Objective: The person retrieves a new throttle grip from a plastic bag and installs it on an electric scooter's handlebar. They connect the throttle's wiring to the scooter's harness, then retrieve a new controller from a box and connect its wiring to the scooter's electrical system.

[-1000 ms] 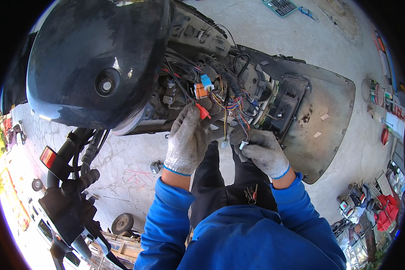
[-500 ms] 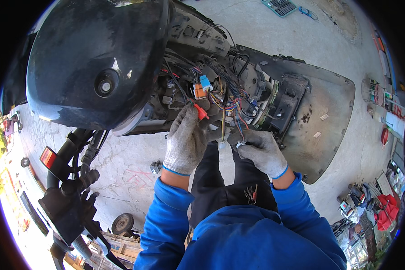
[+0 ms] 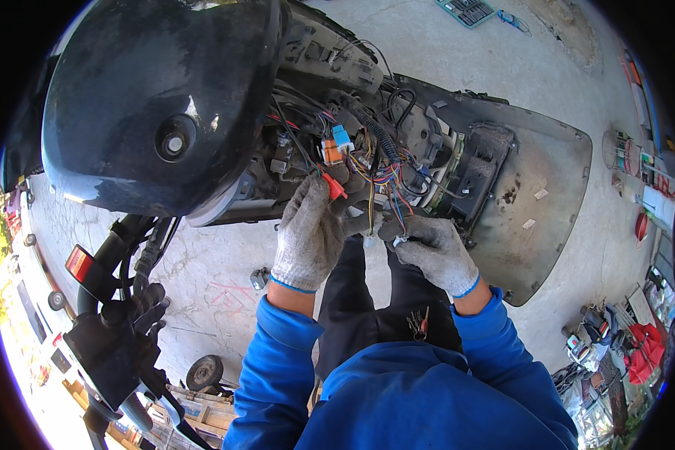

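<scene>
My left hand (image 3: 307, 231), in a grey work glove, is closed at the red connector (image 3: 334, 186), which shows at its fingertips. My gloved right hand (image 3: 436, 253) pinches a small white connector (image 3: 401, 240) on the end of several thin wires. Between the hands hangs another pale connector (image 3: 369, 240) on yellowish wires; the left fingers reach close to it, partly hidden. Just beyond lie an orange connector (image 3: 331, 152) and a light blue connector (image 3: 342, 137), plugged in among a tangle of coloured wires (image 3: 386, 174) in the opened body of a scooter.
A black scooter body panel (image 3: 157, 97) fills the upper left, with a handlebar (image 3: 112, 330) below it. A large dusty panel (image 3: 540, 202) extends right. A green tool case (image 3: 466, 10) lies on the concrete floor at the top. Assorted clutter (image 3: 600, 352) sits lower right.
Both hands and the connectors hold practically the same place. At the far left edge, a vehicle in the background has shifted downward in the picture.
</scene>
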Available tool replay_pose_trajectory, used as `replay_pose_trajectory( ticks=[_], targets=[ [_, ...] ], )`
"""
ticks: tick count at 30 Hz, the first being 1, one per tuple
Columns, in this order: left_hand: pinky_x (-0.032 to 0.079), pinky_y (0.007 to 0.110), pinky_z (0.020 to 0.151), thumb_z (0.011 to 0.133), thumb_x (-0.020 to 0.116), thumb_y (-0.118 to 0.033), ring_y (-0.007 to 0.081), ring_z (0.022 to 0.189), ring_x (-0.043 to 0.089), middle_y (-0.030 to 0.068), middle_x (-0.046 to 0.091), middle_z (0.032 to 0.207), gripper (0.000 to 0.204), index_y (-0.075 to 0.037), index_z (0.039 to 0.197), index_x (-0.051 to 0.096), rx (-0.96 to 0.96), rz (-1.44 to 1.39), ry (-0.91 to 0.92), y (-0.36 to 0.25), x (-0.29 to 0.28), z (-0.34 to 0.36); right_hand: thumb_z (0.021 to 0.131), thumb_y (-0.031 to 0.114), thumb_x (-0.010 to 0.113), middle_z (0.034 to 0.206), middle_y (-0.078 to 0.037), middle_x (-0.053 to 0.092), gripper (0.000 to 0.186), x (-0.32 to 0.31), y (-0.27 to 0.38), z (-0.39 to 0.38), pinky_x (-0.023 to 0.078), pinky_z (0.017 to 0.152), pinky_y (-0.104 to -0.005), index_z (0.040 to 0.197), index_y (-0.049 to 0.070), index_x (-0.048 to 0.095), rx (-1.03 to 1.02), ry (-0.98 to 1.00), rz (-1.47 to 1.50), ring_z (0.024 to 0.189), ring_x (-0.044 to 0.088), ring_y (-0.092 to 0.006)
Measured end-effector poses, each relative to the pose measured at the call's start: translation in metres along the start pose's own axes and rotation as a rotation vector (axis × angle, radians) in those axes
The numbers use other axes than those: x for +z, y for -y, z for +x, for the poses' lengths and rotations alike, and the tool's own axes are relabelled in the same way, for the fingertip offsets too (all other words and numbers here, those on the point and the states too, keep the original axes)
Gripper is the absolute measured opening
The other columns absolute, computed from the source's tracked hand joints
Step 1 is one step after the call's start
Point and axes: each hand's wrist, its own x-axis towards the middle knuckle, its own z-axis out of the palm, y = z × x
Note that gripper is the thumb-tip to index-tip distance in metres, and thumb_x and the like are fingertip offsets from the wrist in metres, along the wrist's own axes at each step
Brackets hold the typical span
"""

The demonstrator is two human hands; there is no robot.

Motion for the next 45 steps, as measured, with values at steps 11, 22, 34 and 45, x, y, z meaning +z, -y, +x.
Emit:
replay_pose_trajectory(
  ticks=[11,22,34,45],
  targets=[
    [0.061,0.061,0.095,0.108,0.06,-0.04,0.0355,0.127,0.064,0.0171,0.071,0.129,0.044,-0.007,0.137,0.065,0.008,-0.005,-0.007,0.001,-0.002,0.001,0.092,0.003,0.067,0.084,0.001,0.062,0.029,0.003,0.0,0.001,0.042,0.067,-0.0248,0.119,-0.005,0.075,-0.018,-0.015,-0.003,0.074,0.05,-0.0073],
    [0.064,0.056,0.089,0.108,0.063,-0.035,0.0335,0.119,0.071,0.0176,0.073,0.125,0.04,-0.004,0.134,0.065,0.091,-0.002,0.022,0.002,0.001,0.002,0.092,0.003,0.068,0.088,-0.002,0.07,0.028,-0.001,-0.002,0.001,0.049,0.072,-0.0269,0.118,-0.001,0.078,-0.011,-0.005,-0.032,0.078,0.057,-0.0086],
    [0.065,0.056,0.086,0.11,0.061,-0.032,0.0335,0.115,0.072,0.016,0.073,0.122,0.038,-0.002,0.133,0.066,0.122,0.02,-0.018,0.004,-0.001,0.004,0.093,0.004,0.068,0.084,0.0,0.064,0.03,0.003,0.0,0.002,0.044,0.067,-0.025,0.12,-0.004,0.076,-0.007,-0.016,-0.015,0.074,0.053,-0.0074],
    [0.066,0.055,0.087,0.11,0.06,-0.032,0.0332,0.116,0.072,0.017,0.073,0.123,0.036,-0.003,0.131,0.066,0.098,0.001,-0.009,0.002,0.005,0.003,0.091,0.0,0.066,0.095,-0.002,0.064,0.034,-0.002,-0.01,0.003,0.046,0.071,-0.0252,0.125,-0.006,0.07,-0.014,0.024,0.016,0.082,0.055,-0.0088]
  ],
)
